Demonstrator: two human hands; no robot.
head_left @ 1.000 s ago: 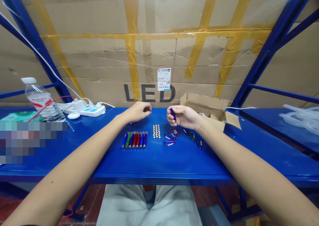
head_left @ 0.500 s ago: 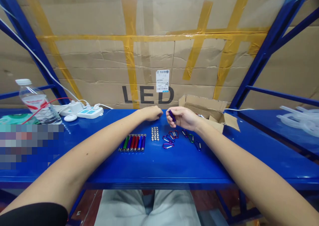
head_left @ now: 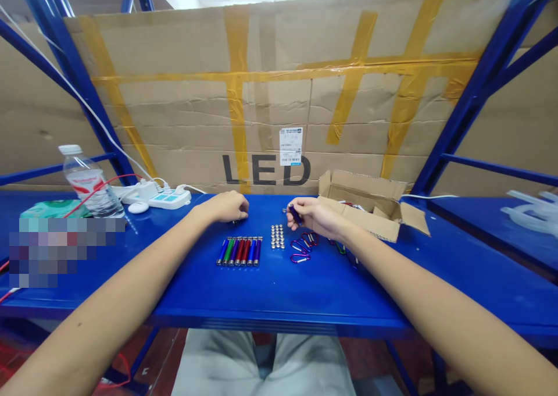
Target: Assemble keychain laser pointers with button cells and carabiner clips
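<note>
My right hand [head_left: 314,214] is raised over the blue table with its fingers closed round a short purple metal tube [head_left: 295,214]. A small silvery tip shows beside the fingertips. My left hand [head_left: 227,206] is low over the table behind a row of pen-shaped metal tubes, its fingers curled downward and pressed together. Something small and dark shows under those fingertips, too small to name. The row of tubes [head_left: 239,252] is blue, green, purple and red, with silver ends. Right of it stand small silver button cells [head_left: 277,237] in neat columns. Coloured carabiner clips [head_left: 300,257] lie below my right hand.
An open cardboard box [head_left: 370,210] stands behind my right forearm. At the left are a power strip [head_left: 170,199], a round white object [head_left: 138,207] and a water bottle [head_left: 93,184]. A large taped cardboard sheet [head_left: 270,105] closes off the back, between blue posts.
My left hand has moved left, away from my right hand, to behind the tubes. My right hand still holds the purple tube. The camera view has shifted slightly.
</note>
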